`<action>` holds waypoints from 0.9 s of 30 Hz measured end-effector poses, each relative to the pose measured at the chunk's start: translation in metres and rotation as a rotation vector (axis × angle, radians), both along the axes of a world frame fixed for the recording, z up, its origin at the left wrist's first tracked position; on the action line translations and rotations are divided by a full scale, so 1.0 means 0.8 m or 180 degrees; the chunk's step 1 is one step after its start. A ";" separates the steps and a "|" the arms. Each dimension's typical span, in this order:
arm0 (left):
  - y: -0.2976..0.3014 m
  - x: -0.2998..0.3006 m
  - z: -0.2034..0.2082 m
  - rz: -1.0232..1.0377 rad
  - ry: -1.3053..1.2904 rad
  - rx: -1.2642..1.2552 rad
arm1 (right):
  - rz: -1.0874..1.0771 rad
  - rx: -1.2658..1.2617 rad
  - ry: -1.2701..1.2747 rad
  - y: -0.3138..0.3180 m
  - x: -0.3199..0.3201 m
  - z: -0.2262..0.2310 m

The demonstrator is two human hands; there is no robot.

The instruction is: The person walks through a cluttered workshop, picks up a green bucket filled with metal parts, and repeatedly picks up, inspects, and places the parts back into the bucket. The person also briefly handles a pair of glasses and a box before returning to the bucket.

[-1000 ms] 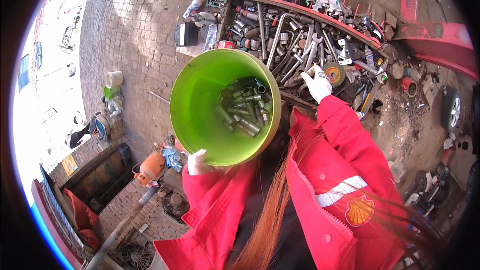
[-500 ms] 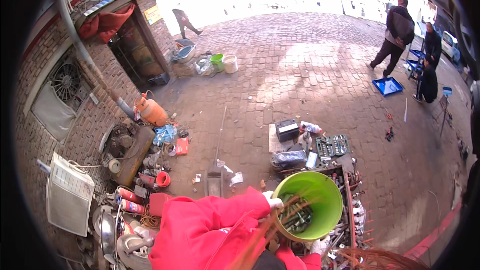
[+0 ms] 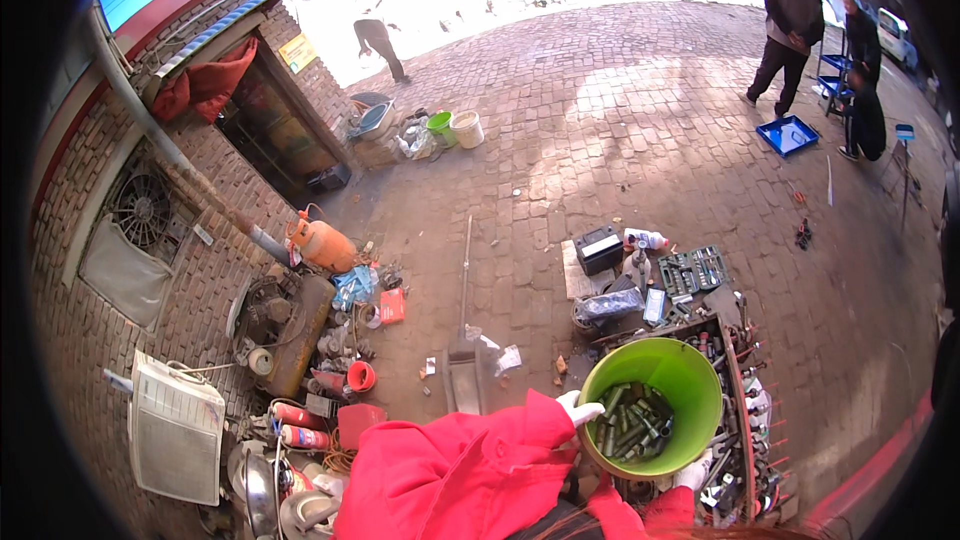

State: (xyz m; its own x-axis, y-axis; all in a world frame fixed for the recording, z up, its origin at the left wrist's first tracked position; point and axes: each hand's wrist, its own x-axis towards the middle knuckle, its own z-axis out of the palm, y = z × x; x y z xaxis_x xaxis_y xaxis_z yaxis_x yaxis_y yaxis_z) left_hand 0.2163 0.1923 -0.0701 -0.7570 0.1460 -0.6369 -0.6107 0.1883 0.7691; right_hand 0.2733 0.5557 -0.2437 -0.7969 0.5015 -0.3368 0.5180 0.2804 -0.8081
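A lime-green bucket [image 3: 692, 388] is held tilted in front of me, its mouth facing up toward me. Inside it lies a heap of metal sockets [image 3: 635, 425], long tube-like pieces. White-gloved, my left hand [image 3: 580, 408] grips the bucket's left rim with the thumb over the edge. My right hand [image 3: 692, 471], also gloved in white, presses against the bucket's lower right side; its fingers are partly hidden. Under and beside the bucket is a tray of loose tools [image 3: 737, 395], partly covered by it.
Beyond the tray lie a socket set case [image 3: 692, 272], a black battery [image 3: 599, 249] and a wrapped package [image 3: 611, 304]. A long-handled dustpan [image 3: 464, 380] stands ahead. Left are an orange gas cylinder [image 3: 322, 244], an air compressor [image 3: 290, 330] and fire extinguishers [image 3: 303, 436]. Several people stand or crouch farther off.
The view has swung, so the surroundings sit differently in it. The bucket stays in both hands, and the sockets in it lie in a different arrangement. A distant person at left now leans forward.
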 end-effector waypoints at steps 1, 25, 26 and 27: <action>0.002 -0.002 0.009 0.0012 0.0215 0.0032 | -0.0019 0.0049 0.0012 -0.001 -0.002 0.008; 0.016 -0.012 0.085 0.0009 -0.0073 -0.0233 | -0.2155 -0.3555 0.1332 0.029 0.021 0.096; 0.014 -0.013 0.082 -0.0085 -0.0126 -0.0244 | -0.2182 -0.3706 0.1343 0.026 0.019 0.098; 0.012 -0.014 0.079 -0.0142 -0.0220 -0.0284 | -0.2269 -0.3790 0.1270 0.025 0.017 0.099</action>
State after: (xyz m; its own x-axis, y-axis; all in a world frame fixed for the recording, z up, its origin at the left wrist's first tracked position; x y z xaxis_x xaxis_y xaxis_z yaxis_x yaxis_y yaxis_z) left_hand 0.2050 0.2023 -0.0070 -0.7048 0.1189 -0.6993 -0.6513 0.2823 0.7044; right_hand 0.2872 0.5759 -0.1649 -0.6405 0.4104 -0.6491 -0.0540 -0.8672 -0.4950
